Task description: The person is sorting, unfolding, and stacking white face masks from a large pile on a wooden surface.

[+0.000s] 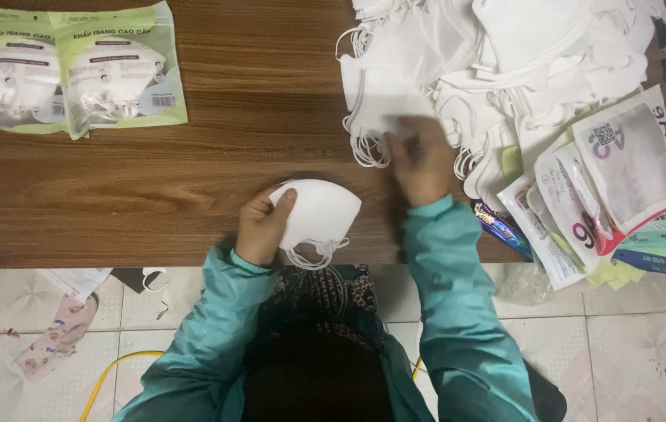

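My left hand (262, 227) grips a folded white face mask (319, 212) at the near edge of the brown wooden table (192, 172), its ear loops hanging below. My right hand (421, 160), blurred, reaches into the near edge of a big heap of loose white masks (473, 55) and touches one mask (383, 101) lying there; I cannot tell whether its fingers have closed on it. Both arms wear teal sleeves.
Two green-edged sealed mask packets (71, 70) lie at the table's far left. A pile of printed empty pouches (622, 180) sits at the right edge. Below is a tiled floor with a yellow cable (114, 371) and scraps (59, 332).
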